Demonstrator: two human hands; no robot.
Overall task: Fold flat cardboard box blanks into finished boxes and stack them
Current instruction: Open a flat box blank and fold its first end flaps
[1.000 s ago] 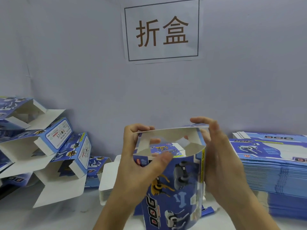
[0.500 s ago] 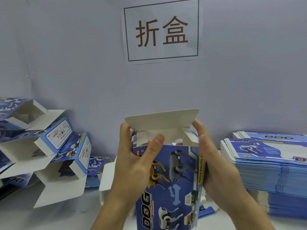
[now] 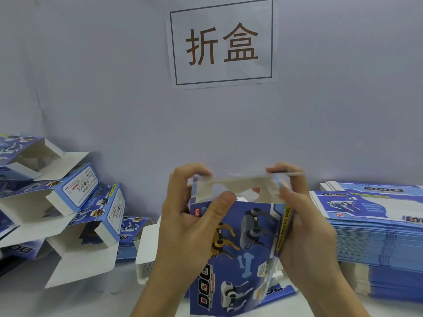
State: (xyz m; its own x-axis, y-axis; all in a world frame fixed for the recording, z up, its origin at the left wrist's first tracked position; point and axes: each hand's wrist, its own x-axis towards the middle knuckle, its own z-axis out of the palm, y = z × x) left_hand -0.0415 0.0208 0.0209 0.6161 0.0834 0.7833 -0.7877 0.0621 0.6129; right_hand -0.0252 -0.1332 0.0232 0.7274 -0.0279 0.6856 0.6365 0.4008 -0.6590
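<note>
Blurring with motion, the white top flap (image 3: 242, 179) of the box (image 3: 240, 243) is hard to read, and the box's lower edge runs out of frame. The left hand (image 3: 190, 227) hides the box's left side, fingers curled over the top left corner, thumb (image 3: 223, 202) pressed on the front panel. The right hand (image 3: 304, 227) grips the right edge, fingertips (image 3: 278, 169) pinching the flap's far end. The box stands upright between both hands, above the table (image 3: 91, 298). Folded boxes (image 3: 68, 202) lie heaped at left; flat blanks (image 3: 375, 232) are stacked at right, cut off by the frame.
</note>
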